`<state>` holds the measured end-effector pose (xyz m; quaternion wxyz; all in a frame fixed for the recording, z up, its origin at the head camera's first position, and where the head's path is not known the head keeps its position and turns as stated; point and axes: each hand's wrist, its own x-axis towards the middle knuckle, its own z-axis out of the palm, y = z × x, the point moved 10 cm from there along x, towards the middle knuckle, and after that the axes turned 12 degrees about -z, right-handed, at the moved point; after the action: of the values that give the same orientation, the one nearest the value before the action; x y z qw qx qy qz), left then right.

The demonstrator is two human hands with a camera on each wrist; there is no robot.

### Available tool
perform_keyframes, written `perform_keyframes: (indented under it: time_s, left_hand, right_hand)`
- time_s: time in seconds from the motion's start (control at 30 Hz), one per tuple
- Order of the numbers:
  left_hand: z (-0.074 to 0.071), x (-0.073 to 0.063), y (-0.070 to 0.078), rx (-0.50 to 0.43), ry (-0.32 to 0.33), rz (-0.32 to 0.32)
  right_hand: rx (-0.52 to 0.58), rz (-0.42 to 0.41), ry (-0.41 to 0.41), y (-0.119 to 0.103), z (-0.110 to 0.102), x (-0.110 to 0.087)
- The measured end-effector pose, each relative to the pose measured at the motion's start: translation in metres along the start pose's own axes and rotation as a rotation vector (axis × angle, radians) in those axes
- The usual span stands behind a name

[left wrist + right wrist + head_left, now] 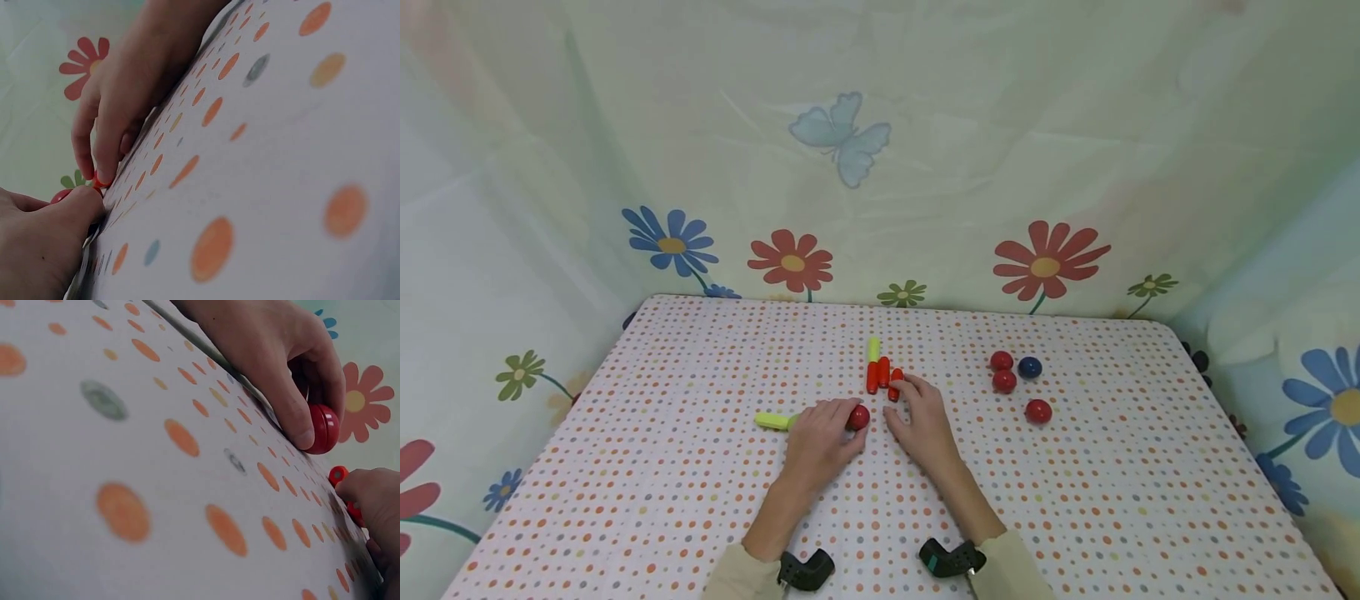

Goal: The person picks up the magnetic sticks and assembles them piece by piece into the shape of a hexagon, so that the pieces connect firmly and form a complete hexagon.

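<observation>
My left hand (822, 443) grips a shiny red ball (858, 417) between thumb and fingers, just above or on the tabletop. Up close in the right wrist view, the red ball (324, 429) shows a seam round it. A yellow-green stick (772, 421) lies beside that hand, partly hidden by it. My right hand (927, 423) touches a short red cylinder (896, 385) with its fingertips, its thumb apart from it. Two more red cylinders, one on the left (872, 377) and one in the middle (883, 372), lie close by. A yellow-green stick (874, 349) lies end-on behind the left one.
To the right lie two red balls side by side, a far one (1002, 361) and a near one (1004, 382), a dark blue ball (1030, 367) and another red ball (1038, 411). A dotted cloth (1112, 483) covers the table, with a flowered curtain (955, 183) behind it.
</observation>
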<state>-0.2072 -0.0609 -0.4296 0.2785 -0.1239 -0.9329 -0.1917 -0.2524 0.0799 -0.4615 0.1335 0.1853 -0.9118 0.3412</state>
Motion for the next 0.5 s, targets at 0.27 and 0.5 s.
perform_keyframes:
  time_s: [0.27, 0.5]
  left_hand:
    - [0.001, -0.001, -0.002, 0.001, -0.014, -0.022]
    - [0.003, -0.001, -0.002, 0.015, -0.024, -0.027]
  right_hand:
    - [-0.027, 0.038, 0.054, 0.001, -0.006, -0.004]
    - [0.005, 0.07, 0.135, 0.006, -0.016, -0.007]
